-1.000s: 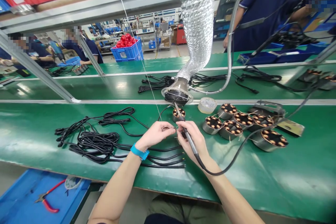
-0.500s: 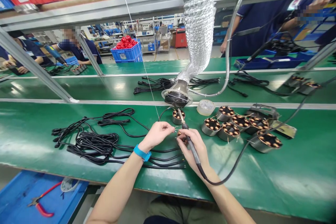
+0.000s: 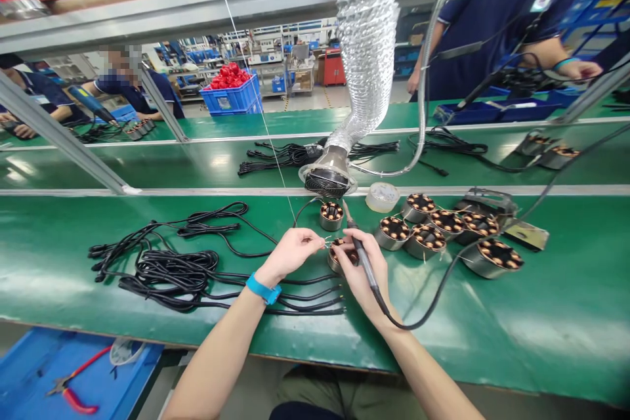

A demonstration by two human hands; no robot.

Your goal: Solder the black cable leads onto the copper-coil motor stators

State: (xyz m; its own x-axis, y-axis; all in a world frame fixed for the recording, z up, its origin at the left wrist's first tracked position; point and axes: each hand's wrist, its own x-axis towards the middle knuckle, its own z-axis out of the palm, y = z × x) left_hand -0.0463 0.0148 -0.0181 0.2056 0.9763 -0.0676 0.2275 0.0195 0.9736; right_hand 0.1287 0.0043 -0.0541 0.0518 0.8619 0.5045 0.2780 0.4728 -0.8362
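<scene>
My left hand (image 3: 298,251), with a blue band at the wrist, pinches thin bare-ended wires (image 3: 327,240) between thumb and fingertips. My right hand (image 3: 370,275) grips a soldering iron (image 3: 363,257), its tip pointing up and away. The right thumb and fingertips are close to the same wires, above a round motor stator (image 3: 336,265) with copper windings. Whether they touch the wires, I cannot tell. Just beyond, another stator (image 3: 331,215) stands under the extraction hood (image 3: 327,177). Black cables (image 3: 177,270) lie left of my hands, several ends reaching under the left wrist.
Several stators (image 3: 427,241) stand at right, beside a soldering-iron stand (image 3: 485,207) and a tape roll (image 3: 382,197). A silvery duct (image 3: 367,46) hangs ahead. A thin strand (image 3: 260,108) runs down near my left hand. Red-handled cutters (image 3: 73,384) lie in a blue tray (image 3: 29,367). Co-workers sit opposite.
The soldering iron's tip has swung right, away from the farther stator. My right fingers have shifted toward the wires, uncovering more of the near stator. My left hand keeps its pinch.
</scene>
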